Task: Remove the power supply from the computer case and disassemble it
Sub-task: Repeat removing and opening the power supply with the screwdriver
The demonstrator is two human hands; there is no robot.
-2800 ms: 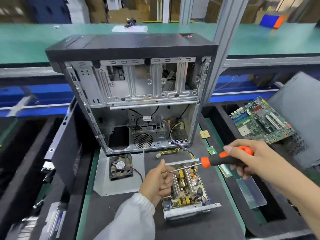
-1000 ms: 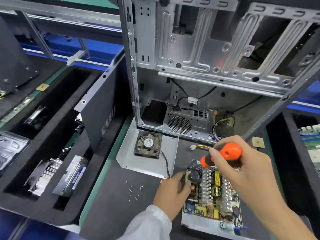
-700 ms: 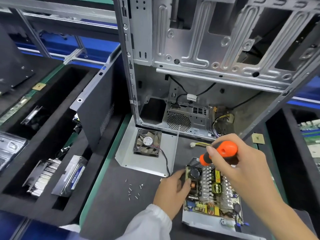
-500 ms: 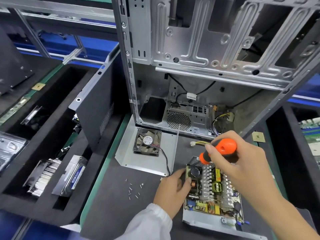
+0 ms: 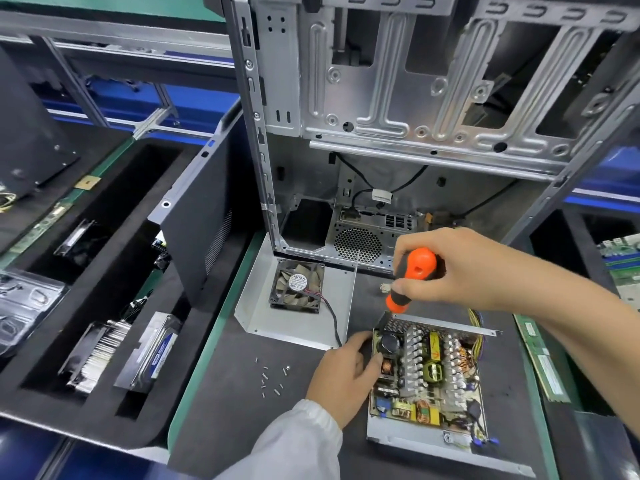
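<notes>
The opened power supply [image 5: 427, 379] lies on the dark mat in front of the computer case [image 5: 398, 126], its circuit board, coils and heat sinks exposed. My left hand [image 5: 343, 375] grips its left edge, thumb on the board's rim. My right hand [image 5: 464, 268] holds an orange and black screwdriver [image 5: 412, 278] upright, tip down at the supply's far left corner. The tip is hidden behind the supply's metal wall. The supply's cover plate [image 5: 298, 303] with a black fan [image 5: 297, 285] lies to the left.
Several loose screws [image 5: 272, 379] lie on the mat left of my left hand. A black side panel [image 5: 194, 216] leans beside the case. Foam bins on the left hold a heat sink [image 5: 93, 355] and a drive [image 5: 149, 355]. A motherboard [image 5: 623, 265] and memory sticks [image 5: 543, 362] lie right.
The screwdriver has swung from lying sideways to upright over the supply's far left corner. My left hand stayed on the supply's left edge. My head moved closer and left.
</notes>
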